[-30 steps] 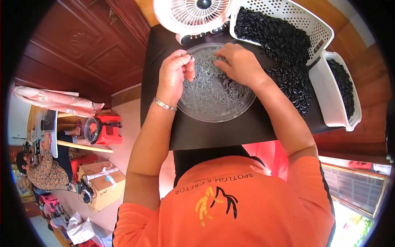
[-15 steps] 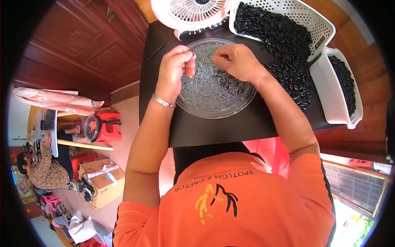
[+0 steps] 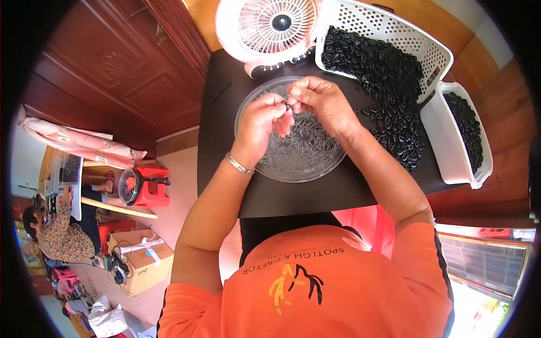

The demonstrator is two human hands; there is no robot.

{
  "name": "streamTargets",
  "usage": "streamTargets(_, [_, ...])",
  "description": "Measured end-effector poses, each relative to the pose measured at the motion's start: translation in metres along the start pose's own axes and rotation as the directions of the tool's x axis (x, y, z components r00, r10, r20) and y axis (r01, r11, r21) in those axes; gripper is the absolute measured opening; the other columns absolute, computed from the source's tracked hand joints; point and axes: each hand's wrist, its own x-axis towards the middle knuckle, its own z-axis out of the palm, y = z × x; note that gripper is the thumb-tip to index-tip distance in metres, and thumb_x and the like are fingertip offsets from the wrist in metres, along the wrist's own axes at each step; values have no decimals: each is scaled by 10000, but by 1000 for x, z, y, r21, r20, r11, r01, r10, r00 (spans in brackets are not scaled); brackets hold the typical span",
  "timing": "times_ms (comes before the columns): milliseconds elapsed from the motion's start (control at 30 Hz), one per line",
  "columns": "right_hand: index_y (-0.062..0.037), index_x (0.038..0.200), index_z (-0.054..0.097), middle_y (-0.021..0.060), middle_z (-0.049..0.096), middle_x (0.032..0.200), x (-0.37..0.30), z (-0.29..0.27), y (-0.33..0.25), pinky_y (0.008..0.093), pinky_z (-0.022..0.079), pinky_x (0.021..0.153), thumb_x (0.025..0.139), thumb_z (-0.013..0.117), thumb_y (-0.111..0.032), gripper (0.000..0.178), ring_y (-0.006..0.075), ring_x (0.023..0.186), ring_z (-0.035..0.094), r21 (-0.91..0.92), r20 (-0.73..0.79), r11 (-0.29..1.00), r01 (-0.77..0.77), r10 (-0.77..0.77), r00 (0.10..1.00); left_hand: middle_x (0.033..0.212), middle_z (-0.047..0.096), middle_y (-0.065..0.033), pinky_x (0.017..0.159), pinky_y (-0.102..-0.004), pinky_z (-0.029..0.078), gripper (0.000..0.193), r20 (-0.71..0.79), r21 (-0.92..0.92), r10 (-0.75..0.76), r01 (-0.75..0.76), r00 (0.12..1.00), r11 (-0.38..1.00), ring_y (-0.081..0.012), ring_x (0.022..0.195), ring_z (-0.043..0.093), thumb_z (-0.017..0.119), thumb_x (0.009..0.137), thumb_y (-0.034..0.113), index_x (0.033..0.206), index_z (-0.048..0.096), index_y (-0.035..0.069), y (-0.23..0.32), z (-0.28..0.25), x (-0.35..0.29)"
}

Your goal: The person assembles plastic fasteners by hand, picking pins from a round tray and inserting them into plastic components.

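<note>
My left hand [image 3: 258, 125] pinches a small black oval part [image 3: 287, 106] between thumb and forefinger. My right hand [image 3: 325, 103] comes up close beside it, thumb and fingertips pressed together; whatever they hold is too small to make out. Both hands are above a round clear plastic tray [image 3: 300, 179] filled with many small grey pins [image 3: 297, 149], which look like screws. To the right of the tray, a heap of similar black oval parts [image 3: 394, 132] spreads over the dark table.
A white perforated basket [image 3: 420, 39] lies tipped at the back right, spilling black parts. Beside it stands a white bin [image 3: 451, 135] with more. A pink-white fan [image 3: 270, 25] stands behind the tray. A thin black tool [image 3: 220, 93] lies left. Another person [image 3: 67, 236] sits far left.
My right hand has lifted from the pins and moved in to my left hand's black part. The hands now meet over the tray. The whole view has shifted slightly.
</note>
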Motion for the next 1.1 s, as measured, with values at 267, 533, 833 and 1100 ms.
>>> streamTargets(267, [-47,822,586,-4,582,731,-4,6,-3,228,436,656,895,596,-205,174,71,669,516,-183,60,981,62,-51,997,686,580,-60,521,-233,409,149,9,-69,117,-116,993,991,-123,540,523,501,848,149,802,553,17,4,5,-2])
streamTargets(533, [-47,759,532,-22,505,678,-6,2,-12,222,398,620,935,520,-191,228,66,645,453,-366,36,925,103,-96,995,601,483,-5,481,-219,385,144,-84,198,176,-157,981,968,-85,515,476,506,854,131,751,526,32,4,5,-2])
streamTargets(833, [-24,754,519,-27,465,658,-8,6,-7,214,372,572,923,532,-179,230,50,622,410,-479,110,859,182,-147,983,574,467,4,466,-219,369,154,-76,293,217,-187,973,938,-72,501,459,516,841,123,720,525,28,3,5,-3])
streamTargets(1100, [-20,752,529,-23,477,651,-10,6,-13,227,387,575,915,548,-210,251,52,620,423,-566,61,806,175,-171,983,560,469,0,459,-228,364,150,-93,331,204,-163,975,930,-71,495,456,517,831,122,719,532,23,3,5,-2])
